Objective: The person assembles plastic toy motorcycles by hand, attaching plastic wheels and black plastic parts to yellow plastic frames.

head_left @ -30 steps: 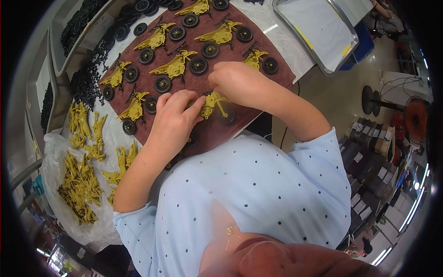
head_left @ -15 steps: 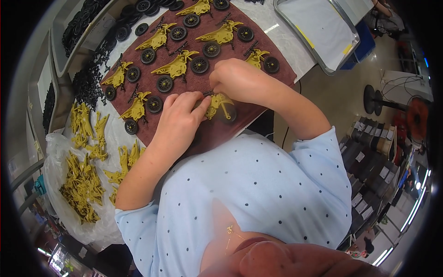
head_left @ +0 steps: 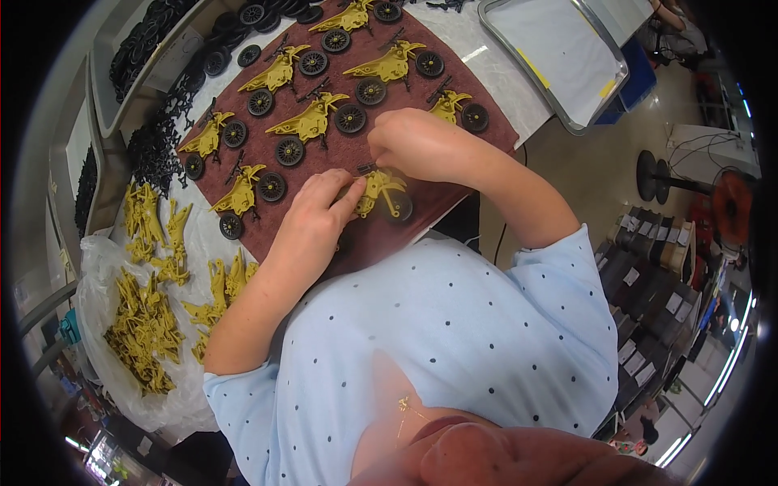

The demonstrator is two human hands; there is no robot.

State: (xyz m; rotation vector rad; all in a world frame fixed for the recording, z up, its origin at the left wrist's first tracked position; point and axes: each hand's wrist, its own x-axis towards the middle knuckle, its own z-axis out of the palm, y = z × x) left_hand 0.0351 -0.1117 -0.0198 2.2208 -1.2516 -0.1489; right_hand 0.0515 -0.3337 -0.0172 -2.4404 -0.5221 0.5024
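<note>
A yellow toy motorcycle body (head_left: 379, 191) with a dark wheel (head_left: 401, 206) lies at the near part of the brown cloth (head_left: 267, 185), partly blurred. My left hand (head_left: 318, 209) is closed on its left side, thumb and fingers pinched along it. Just beyond the body, a small black handlebar-like part (head_left: 368, 168) shows between my hands. My right hand (head_left: 413, 146) is closed over the body's far right side; its curled fingertips point down, and whatever they hold is hidden.
Several yellow toy motorcycles (head_left: 308, 120) with black wheels stand in rows beyond my hands. Loose yellow bodies (head_left: 142, 332) fill a plastic bag at the left. Small black parts (head_left: 158, 150) and black wheels (head_left: 231, 31) are heaped further off. A metal-rimmed tray (head_left: 559, 57) lies far right.
My left hand has drawn slightly nearer and its fingers have shifted, so the small black part shows more. My right hand stays almost where it was, with a slight shift.
</note>
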